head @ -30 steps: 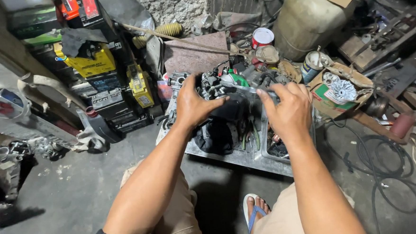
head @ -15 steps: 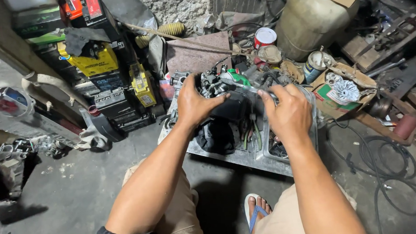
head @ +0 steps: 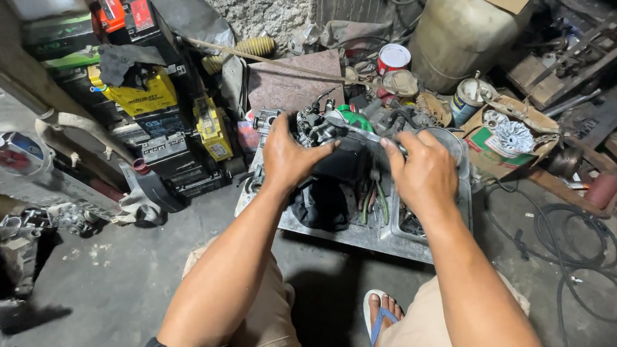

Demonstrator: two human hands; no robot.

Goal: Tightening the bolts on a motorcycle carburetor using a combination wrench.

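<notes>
Since the earlier frames almost nothing has shifted: your 2 hands have stayed over the metal tray [head: 340, 236] and the view has only drifted a touch. Your left hand [head: 288, 155] is closed around the left side of the dark greasy engine part [head: 331, 140], thumb laid across its top, and it holds the part up above the tray's far edge. Your right hand [head: 421, 171] is curled shut on a slim metal tool [head: 371, 136], whose tip reaches to the part's upper right side; what kind of tool it is, the picture does not make plain. A green piece [head: 353, 116] shows just behind the part. Below your hands the tray carries a black rag [head: 321, 206] and a few loose hand tools [head: 374, 197]. Stacked batteries [head: 143, 98] stand well apart to the left, a tan gas cylinder [head: 459, 35] and a red-and-white tin [head: 392, 58] sit beyond, and coiled black cable [head: 579, 244] lies on the concrete floor [head: 110, 289] to the right. To do this well, I judge you should keep the left grip firm so the part cannot twist, seat the tool squarely before you load it, and work over the tray so anything that drops lands there rather than on the floor.
</notes>
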